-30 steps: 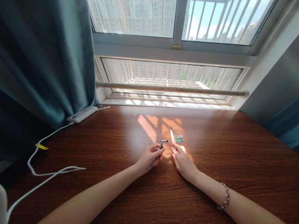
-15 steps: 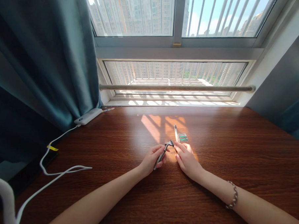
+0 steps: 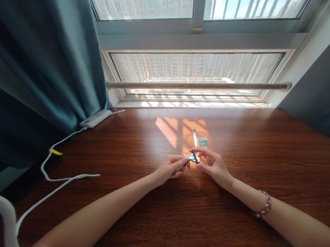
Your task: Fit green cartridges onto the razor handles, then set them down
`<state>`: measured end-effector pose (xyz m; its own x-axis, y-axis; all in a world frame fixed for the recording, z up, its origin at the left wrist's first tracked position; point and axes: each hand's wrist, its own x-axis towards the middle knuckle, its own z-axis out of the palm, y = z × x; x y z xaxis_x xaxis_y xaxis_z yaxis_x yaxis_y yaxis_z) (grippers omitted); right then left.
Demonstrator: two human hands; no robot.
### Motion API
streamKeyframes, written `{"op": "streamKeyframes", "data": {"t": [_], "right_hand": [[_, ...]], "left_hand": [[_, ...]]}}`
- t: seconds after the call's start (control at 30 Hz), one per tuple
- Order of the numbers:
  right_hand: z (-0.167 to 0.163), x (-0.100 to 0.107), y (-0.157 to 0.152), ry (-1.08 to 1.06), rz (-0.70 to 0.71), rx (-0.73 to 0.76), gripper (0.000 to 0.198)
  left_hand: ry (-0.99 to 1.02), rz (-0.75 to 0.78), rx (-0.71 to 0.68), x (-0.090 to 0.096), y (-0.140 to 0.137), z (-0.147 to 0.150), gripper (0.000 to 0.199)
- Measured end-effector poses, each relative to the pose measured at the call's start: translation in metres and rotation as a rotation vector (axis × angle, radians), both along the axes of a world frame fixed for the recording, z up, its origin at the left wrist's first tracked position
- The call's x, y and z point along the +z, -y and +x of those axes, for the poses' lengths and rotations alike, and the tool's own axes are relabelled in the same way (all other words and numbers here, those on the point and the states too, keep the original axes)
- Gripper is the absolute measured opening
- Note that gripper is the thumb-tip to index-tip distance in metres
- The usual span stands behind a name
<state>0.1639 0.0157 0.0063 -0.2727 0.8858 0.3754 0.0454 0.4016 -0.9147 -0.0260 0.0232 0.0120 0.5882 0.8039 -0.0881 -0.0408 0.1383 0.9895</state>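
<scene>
My left hand (image 3: 172, 166) is closed around the handle of a razor (image 3: 192, 158), which points up and to the right. The razor's wide head has a dark edge and a shiny metallic back. My right hand (image 3: 214, 164) curves around that head, index finger at its upper end and thumb at its lower end. Just beyond my right fingers lies a slim, pale strip-like piece (image 3: 195, 137), its near part hidden by the hand. Beside it on the desk is a small clear case (image 3: 203, 141) with green bars in it.
The brown wooden desk (image 3: 139, 206) runs up to a barred window. At the left, a white device (image 3: 96, 118) with a white cable (image 3: 60, 203) lies by the blue curtain (image 3: 61, 53). A pale rail (image 3: 194, 85) crosses the window.
My right hand has come off the pale strip and now has its fingers at the razor head. The razor has tilted lower and moved right. The view has dipped slightly.
</scene>
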Motion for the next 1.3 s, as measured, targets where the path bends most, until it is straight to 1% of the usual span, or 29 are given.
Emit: {"op": "streamKeyframes", "data": {"t": [0.2, 0.33, 0.47, 0.83, 1.17, 1.3], "right_hand": [[-0.0022, 0.0064, 0.0022, -0.135, -0.151, 0.085, 0.04], [-0.0027, 0.0075, 0.0011, -0.181, -0.207, 0.13, 0.043], [-0.0023, 0.0059, -0.0001, -0.209, -0.253, 0.16, 0.044], [-0.0024, 0.0043, 0.0005, -0.25, -0.295, 0.166, 0.044], [-0.0039, 0.0029, -0.0002, -0.287, -0.311, 0.178, 0.043], [-0.0023, 0.0025, -0.0014, -0.324, -0.316, 0.143, 0.04]], "left_hand": [[0.019, -0.043, -0.032, -0.0006, 0.0021, -0.0025, 0.033], [0.038, -0.086, -0.037, -0.0007, 0.0033, -0.0019, 0.033], [0.037, -0.089, -0.039, 0.0002, 0.0033, -0.0014, 0.033], [0.015, -0.095, -0.037, -0.0013, 0.0025, -0.0012, 0.036], [0.023, -0.091, -0.042, 0.0015, 0.0028, -0.0008, 0.034], [0.032, -0.097, -0.04, 0.0016, 0.0028, -0.0014, 0.034]]}}
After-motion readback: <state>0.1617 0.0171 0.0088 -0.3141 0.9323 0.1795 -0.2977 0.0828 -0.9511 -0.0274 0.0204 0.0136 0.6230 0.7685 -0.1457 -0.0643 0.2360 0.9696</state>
